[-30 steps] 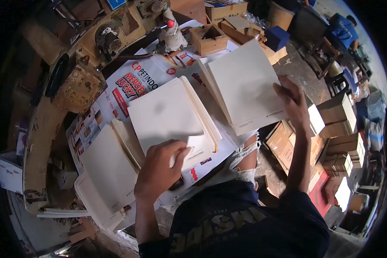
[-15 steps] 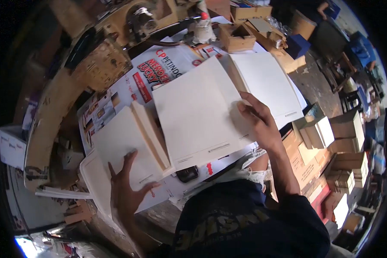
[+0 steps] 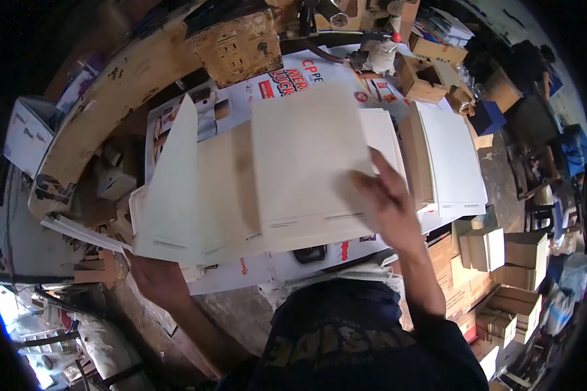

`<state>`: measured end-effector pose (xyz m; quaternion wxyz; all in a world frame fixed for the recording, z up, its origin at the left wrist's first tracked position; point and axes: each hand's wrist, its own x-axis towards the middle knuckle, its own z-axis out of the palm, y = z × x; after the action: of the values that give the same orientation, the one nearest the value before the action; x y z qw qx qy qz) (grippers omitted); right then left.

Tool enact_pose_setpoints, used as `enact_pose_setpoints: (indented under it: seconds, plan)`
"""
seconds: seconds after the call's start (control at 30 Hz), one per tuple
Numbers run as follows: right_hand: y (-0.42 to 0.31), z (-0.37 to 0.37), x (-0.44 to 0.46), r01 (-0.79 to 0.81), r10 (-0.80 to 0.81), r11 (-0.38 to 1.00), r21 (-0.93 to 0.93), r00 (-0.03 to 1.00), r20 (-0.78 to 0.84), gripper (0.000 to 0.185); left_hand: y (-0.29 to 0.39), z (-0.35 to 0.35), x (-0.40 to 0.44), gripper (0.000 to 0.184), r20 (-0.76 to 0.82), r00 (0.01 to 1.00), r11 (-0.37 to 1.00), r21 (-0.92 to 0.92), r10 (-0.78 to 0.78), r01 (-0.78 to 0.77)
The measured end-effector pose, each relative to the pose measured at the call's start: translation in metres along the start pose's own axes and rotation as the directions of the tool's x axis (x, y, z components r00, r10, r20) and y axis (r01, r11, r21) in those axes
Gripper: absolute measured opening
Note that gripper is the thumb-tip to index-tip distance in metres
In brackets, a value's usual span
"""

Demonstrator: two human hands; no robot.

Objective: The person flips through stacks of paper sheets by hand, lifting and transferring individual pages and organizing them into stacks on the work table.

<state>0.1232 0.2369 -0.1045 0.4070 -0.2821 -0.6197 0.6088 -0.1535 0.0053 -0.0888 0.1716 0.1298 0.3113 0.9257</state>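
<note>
My left hand (image 3: 158,281) is at the lower edge of a pale sheet (image 3: 168,189) raised at a slant on the left. Its fingers are mostly hidden behind that sheet, which they appear to grip. My right hand (image 3: 390,207), blurred by motion, grips the right edge of a cream sheet (image 3: 306,156) with small print along its bottom. Between the two lies a shaded cream panel (image 3: 227,176). To the right of my right hand a stack of white printed sheets (image 3: 455,163) rests on the table.
A printed poster (image 3: 241,104) covers the table. A black object (image 3: 310,254) lies near the front edge. At the back stand a wooden box (image 3: 422,79), a red-tipped bottle (image 3: 379,55) and a worn wooden block (image 3: 236,49). Cardboard stacks (image 3: 512,306) are on the right.
My left hand has moved down and left, and a pale sheet now stands raised there. The cream sheet in my right hand has turned more upright. The view has shifted left.
</note>
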Motion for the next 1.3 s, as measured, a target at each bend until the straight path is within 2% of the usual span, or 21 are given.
enact_pose_setpoints:
  seconds: [0.03,0.07,0.1,0.17,0.23,0.33,0.37,0.4,0.47,0.5,0.63,0.7,0.83,0.9,0.93,0.97,1.0,1.1,1.17,1.23,1.3]
  plan:
    - [-0.021,0.025,0.008,-0.157,0.158,0.979,-0.133,0.987,-0.004,0.054,0.001,0.005,0.004,0.049,-0.002,1.0,1.0,0.002,0.006,-0.006]
    - [-0.008,0.038,0.006,0.02,-0.012,0.994,-0.103,0.997,0.078,0.054,0.0,0.015,0.011,0.047,0.196,0.98,0.86,0.504,-0.019,-0.084]
    - [0.007,0.051,0.008,0.125,-0.11,0.987,-0.098,0.984,0.143,0.054,-0.001,0.022,0.017,0.046,0.346,0.928,0.485,0.841,-0.141,-0.239]
    - [0.0,0.083,0.013,-0.031,0.034,0.999,-0.021,0.982,0.184,0.055,-0.007,0.034,0.017,0.047,0.069,0.977,0.126,0.991,-0.201,-0.044]
    - [0.003,0.109,0.016,-0.177,0.161,0.983,0.056,0.962,0.219,0.055,-0.009,0.032,0.016,0.048,0.082,0.974,-0.279,0.95,-0.21,-0.14]
    - [0.034,0.132,0.011,-0.407,0.198,0.761,0.505,0.888,0.416,0.056,0.003,0.027,0.018,0.036,0.209,0.962,-0.112,0.967,-0.175,-0.23]
    - [0.02,0.118,0.007,-0.458,0.228,0.795,0.398,0.833,0.504,0.055,0.012,0.041,0.012,0.04,0.338,0.925,-0.152,0.919,-0.176,-0.364]
    - [0.015,0.12,0.008,-0.389,0.229,0.875,0.289,0.857,0.461,0.054,0.013,0.034,0.009,0.047,0.239,0.968,0.073,0.97,-0.079,-0.234]
    - [-0.018,0.103,0.008,-0.212,0.1,0.95,0.231,0.903,0.418,0.053,0.024,0.077,-0.006,0.056,0.334,0.925,0.038,0.942,-0.182,-0.333]
    - [-0.028,0.094,0.008,-0.199,0.091,0.954,0.223,0.904,0.418,0.052,0.021,0.076,-0.006,0.077,0.49,0.849,0.226,0.865,-0.196,-0.447]
    - [-0.051,0.037,0.003,-0.072,-0.047,0.91,0.409,0.961,0.272,0.054,-0.018,0.113,-0.03,0.072,0.375,0.913,0.322,0.895,-0.162,-0.31]
    - [-0.055,-0.002,-0.004,-0.152,0.077,0.963,0.222,0.946,0.315,0.054,-0.038,0.136,-0.049,0.069,0.265,0.958,0.377,0.903,-0.11,-0.206]
    - [-0.039,-0.07,-0.041,-0.05,0.059,0.941,0.335,0.998,-0.018,0.04,-0.123,0.131,-0.057,0.06,0.558,0.802,0.68,0.675,-0.214,-0.288]
    - [-0.045,-0.113,-0.067,-0.016,0.123,0.941,0.338,0.946,-0.3,0.032,-0.16,0.199,-0.095,0.05,0.439,0.762,0.842,0.478,-0.477,0.252]
    - [-0.051,-0.135,-0.08,0.002,0.152,0.945,0.327,0.882,-0.447,0.027,-0.181,0.218,-0.093,0.044,0.63,0.555,0.811,0.564,-0.544,0.154]
    - [-0.054,-0.161,-0.089,0.047,0.136,0.954,0.296,0.811,-0.568,0.022,-0.199,0.235,-0.111,0.037,0.637,0.564,0.785,0.619,-0.526,0.034]
    - [-0.056,-0.191,-0.094,-0.007,-0.119,0.982,-0.188,0.75,-0.651,0.018,-0.229,0.244,-0.128,0.031,0.655,0.587,0.783,0.619,-0.475,-0.057]
    - [-0.085,-0.246,-0.117,0.135,-0.102,0.99,-0.03,0.573,-0.813,0.02,-0.283,0.269,-0.172,0.023,0.867,0.202,0.73,0.493,-0.455,-0.474]
    - [-0.094,-0.274,-0.127,0.195,-0.182,0.977,-0.083,0.572,-0.8,0.024,-0.309,0.28,-0.198,0.029,0.936,0.096,0.68,0.313,-0.337,-0.663]
    - [-0.1,-0.285,-0.134,0.151,-0.194,0.98,-0.13,0.595,-0.78,0.028,-0.312,0.29,-0.213,0.03,0.845,0.057,0.454,0.342,-0.532,-0.823]
    - [-0.094,-0.296,-0.141,0.125,-0.159,0.986,-0.109,0.534,-0.83,0.03,-0.323,0.293,-0.213,0.029,0.832,0.017,0.476,0.334,-0.554,-0.813]
